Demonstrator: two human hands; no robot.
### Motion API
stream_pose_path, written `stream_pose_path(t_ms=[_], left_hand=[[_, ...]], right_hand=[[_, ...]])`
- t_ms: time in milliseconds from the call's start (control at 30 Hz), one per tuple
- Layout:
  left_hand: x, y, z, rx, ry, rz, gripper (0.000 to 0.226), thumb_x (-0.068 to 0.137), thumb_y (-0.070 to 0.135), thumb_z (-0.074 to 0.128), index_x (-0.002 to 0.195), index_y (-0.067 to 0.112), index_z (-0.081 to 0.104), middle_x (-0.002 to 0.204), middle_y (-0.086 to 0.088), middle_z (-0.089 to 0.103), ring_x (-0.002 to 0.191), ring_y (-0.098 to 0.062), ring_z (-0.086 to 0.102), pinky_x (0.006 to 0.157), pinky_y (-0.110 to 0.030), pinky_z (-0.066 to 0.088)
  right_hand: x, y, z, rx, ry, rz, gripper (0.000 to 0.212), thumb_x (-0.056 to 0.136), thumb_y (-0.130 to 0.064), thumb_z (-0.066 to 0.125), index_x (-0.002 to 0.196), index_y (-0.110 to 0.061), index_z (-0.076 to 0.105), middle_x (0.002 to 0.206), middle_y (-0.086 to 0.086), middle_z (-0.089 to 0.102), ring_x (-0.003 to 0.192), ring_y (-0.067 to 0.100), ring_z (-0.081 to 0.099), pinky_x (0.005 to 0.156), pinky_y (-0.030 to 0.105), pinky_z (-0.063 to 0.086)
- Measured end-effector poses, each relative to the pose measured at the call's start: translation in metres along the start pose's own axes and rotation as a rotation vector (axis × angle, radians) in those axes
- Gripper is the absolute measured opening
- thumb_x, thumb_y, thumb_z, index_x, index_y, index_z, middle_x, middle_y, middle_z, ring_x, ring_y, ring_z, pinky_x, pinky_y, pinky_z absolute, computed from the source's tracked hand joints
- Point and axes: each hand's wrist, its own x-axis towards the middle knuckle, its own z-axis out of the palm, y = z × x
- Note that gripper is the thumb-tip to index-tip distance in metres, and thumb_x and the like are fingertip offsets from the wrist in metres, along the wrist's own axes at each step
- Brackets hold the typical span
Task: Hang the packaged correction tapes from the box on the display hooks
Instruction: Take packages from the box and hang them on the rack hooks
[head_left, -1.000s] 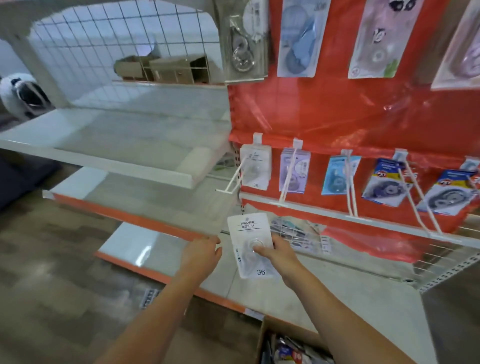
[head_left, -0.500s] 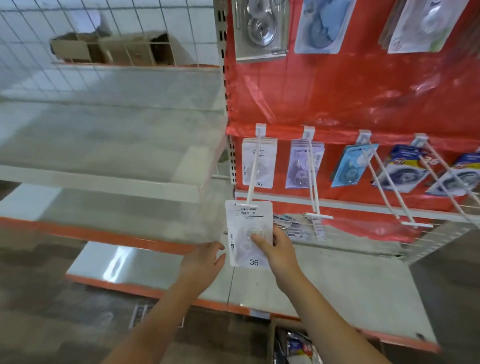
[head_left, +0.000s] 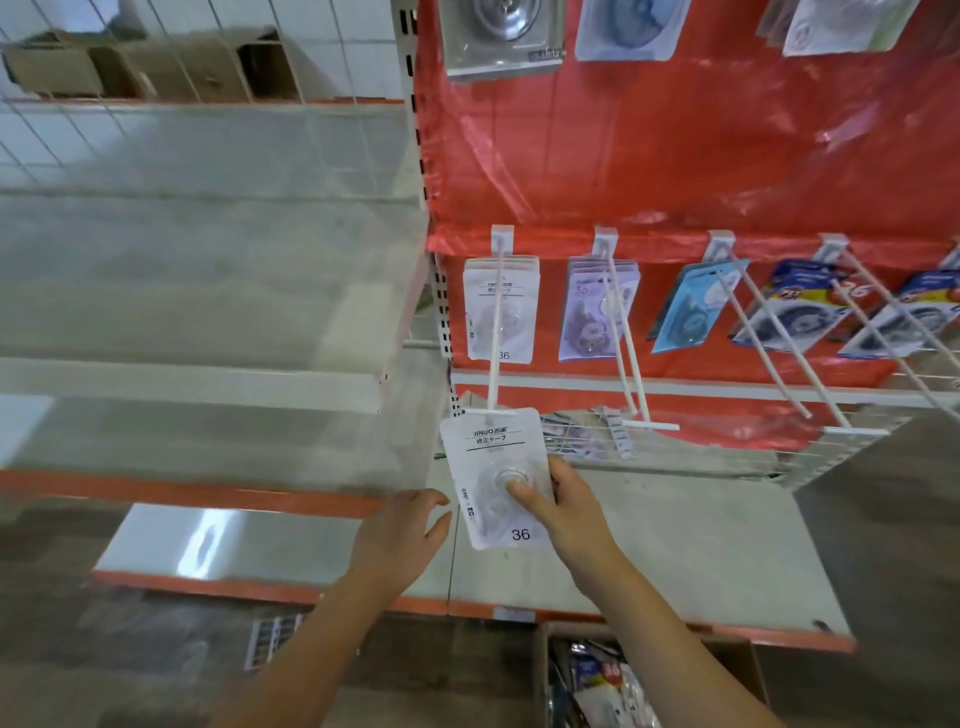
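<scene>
My right hand grips a white packaged correction tape marked 36, thumb on its clear blister. The pack's top edge sits right at the front tip of the leftmost white display hook. Matching white packs hang at the back of that hook against the red panel. My left hand hovers just left of the pack with fingers relaxed, holding nothing. The cardboard box with more packs stands at the bottom edge, between my arms.
Other hooks to the right carry purple packs, light blue packs and dark blue packs. A grey shelf with an orange front edge lies under the hooks. Bare shelves fill the left side.
My right hand has raised the white pack up to the tip of the leftmost hook. The view has closed in on the display. My left hand stayed beside the pack.
</scene>
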Motion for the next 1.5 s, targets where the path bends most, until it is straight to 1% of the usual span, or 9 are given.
stream_pose_path(t_ms=[300,467,733,833,967,1100,1167,1333,1500], left_hand=[[0.008,0.005,-0.005,0.045,-0.020,0.012,0.032,0.097,0.037,0.046,0.122,0.023,0.060,0.121,0.007,0.065,0.106,-0.013,0.062,0.087,-0.026,0.048],[0.007,0.010,-0.002,0.041,-0.051,0.002,0.031,0.095,0.039,0.047,0.120,0.026,0.060,0.117,0.008,0.067,0.101,-0.013,0.063,0.085,-0.029,0.050],[0.001,0.015,0.000,0.055,-0.084,-0.024,0.033,0.096,0.038,0.049,0.122,0.023,0.060,0.119,0.005,0.065,0.107,-0.014,0.060,0.087,-0.031,0.050],[-0.001,0.018,0.001,0.064,-0.079,-0.013,0.033,0.096,0.038,0.048,0.124,0.023,0.059,0.121,0.006,0.063,0.107,-0.013,0.060,0.086,-0.026,0.049],[-0.004,0.021,0.003,0.059,-0.085,0.009,0.035,0.098,0.039,0.045,0.129,0.025,0.055,0.125,0.008,0.061,0.110,-0.009,0.058,0.089,-0.021,0.045],[-0.003,0.019,0.004,0.086,-0.104,0.045,0.036,0.098,0.040,0.043,0.131,0.027,0.053,0.128,0.011,0.059,0.114,-0.007,0.056,0.094,-0.020,0.043],[0.000,0.017,0.005,0.101,-0.098,0.067,0.036,0.098,0.040,0.043,0.130,0.028,0.053,0.128,0.011,0.059,0.115,-0.007,0.055,0.094,-0.020,0.042],[0.017,0.017,0.011,0.139,-0.103,0.149,0.036,0.099,0.040,0.042,0.130,0.027,0.054,0.127,0.011,0.060,0.113,-0.007,0.056,0.096,-0.020,0.044],[0.043,0.028,0.014,0.210,-0.119,0.186,0.037,0.098,0.039,0.041,0.130,0.023,0.054,0.126,0.004,0.061,0.112,-0.014,0.057,0.094,-0.030,0.045]], right_hand=[[-0.002,-0.009,0.004,-0.028,-0.022,-0.044,0.022,0.090,-0.025,0.063,0.109,-0.033,0.057,0.111,-0.008,0.066,0.098,0.014,0.066,0.083,0.031,0.057],[-0.006,-0.011,0.002,-0.013,-0.021,-0.076,0.020,0.090,-0.024,0.062,0.106,-0.034,0.056,0.106,-0.015,0.065,0.093,0.003,0.065,0.074,0.019,0.055],[0.002,-0.016,0.004,-0.004,0.041,-0.061,0.020,0.090,-0.026,0.063,0.105,-0.036,0.056,0.109,-0.010,0.065,0.099,0.010,0.064,0.083,0.029,0.056],[0.009,-0.018,0.004,0.006,0.072,-0.032,0.021,0.090,-0.025,0.063,0.110,-0.028,0.057,0.110,-0.006,0.066,0.099,0.012,0.063,0.083,0.028,0.055],[0.040,-0.021,0.009,0.030,0.136,-0.020,0.028,0.089,-0.026,0.065,0.115,-0.019,0.061,0.111,-0.001,0.067,0.102,0.017,0.064,0.091,0.037,0.052],[0.090,-0.030,0.012,0.014,0.247,0.011,0.036,0.088,-0.030,0.065,0.115,-0.007,0.060,0.106,0.004,0.065,0.092,0.017,0.063,0.079,0.029,0.052],[0.118,-0.036,0.012,0.009,0.293,0.029,0.045,0.085,-0.037,0.068,0.116,-0.005,0.060,0.110,0.007,0.065,0.098,0.023,0.063,0.083,0.035,0.052],[0.174,-0.050,0.009,0.090,0.293,0.049,0.060,0.084,-0.037,0.069,0.130,-0.004,0.049,0.119,0.002,0.057,0.110,0.021,0.055,0.093,0.033,0.044],[0.176,-0.053,-0.006,-0.157,0.389,-0.045,0.058,0.088,-0.030,0.066,0.133,-0.002,0.044,0.119,0.011,0.059,0.109,0.026,0.057,0.090,0.033,0.045]])
